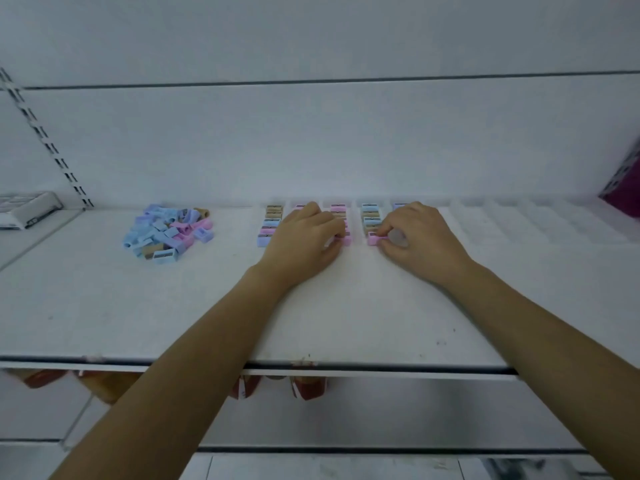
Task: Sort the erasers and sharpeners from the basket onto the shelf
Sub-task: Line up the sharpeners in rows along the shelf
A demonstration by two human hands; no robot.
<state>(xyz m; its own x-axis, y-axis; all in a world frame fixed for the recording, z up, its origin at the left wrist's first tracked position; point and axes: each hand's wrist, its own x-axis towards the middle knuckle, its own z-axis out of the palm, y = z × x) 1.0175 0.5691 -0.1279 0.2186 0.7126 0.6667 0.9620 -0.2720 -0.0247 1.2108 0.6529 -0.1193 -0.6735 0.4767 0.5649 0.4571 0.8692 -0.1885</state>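
Note:
Several neat rows of small sharpeners point(269, 223) in blue, pink and tan run back to the wall on the white shelf point(104, 306). My left hand point(304, 240) lies over the second and third rows, its curled fingers on a pink sharpener point(346, 240) at the front of the third row. My right hand point(419, 237) pinches another pink sharpener point(372, 240) at the front end of the fourth row point(370, 218). A loose heap of mixed sharpeners point(169, 232) lies to the left. No basket is in view.
A white box point(26, 209) stands on the neighbouring shelf at the far left, beside a slotted upright rail point(45, 136). A magenta patterned box point(623, 185) sits at the far right. Red-labelled packages point(308, 388) hang under the shelf's front edge.

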